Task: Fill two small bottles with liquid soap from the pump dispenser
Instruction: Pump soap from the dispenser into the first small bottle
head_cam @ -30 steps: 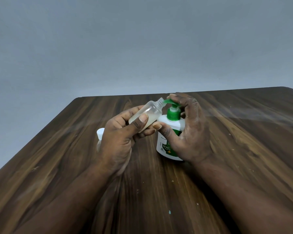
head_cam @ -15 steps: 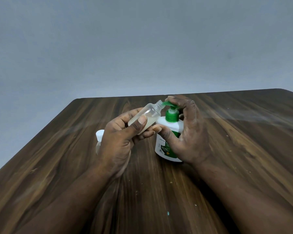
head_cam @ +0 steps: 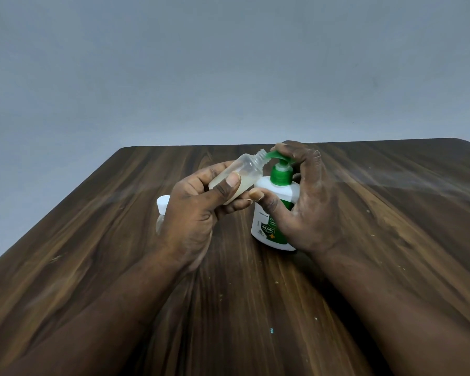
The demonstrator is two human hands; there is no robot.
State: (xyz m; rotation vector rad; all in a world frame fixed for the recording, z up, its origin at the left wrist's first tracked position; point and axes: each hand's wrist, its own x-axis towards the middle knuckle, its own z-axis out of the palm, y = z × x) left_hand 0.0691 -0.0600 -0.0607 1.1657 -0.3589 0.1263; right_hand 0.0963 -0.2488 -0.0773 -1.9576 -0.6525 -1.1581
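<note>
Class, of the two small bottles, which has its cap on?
The capped bottle on the table behind the left hand: its white cap is on, while the held bottle shows a bare threaded neck.

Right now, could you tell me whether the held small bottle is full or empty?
Partly filled: pale liquid sits low in the tilted small bottle; the part near its neck is clear.

You are working in dim, flat light. Soft shadows are pooling on the table (head_cam: 391, 240) just beneath your left hand (head_cam: 193, 210) and right hand (head_cam: 307, 202). A pale sheen is streaking the wood to the right of your right hand. The table's edges are bending outward, and your forearms are looking slightly smeared.
</note>
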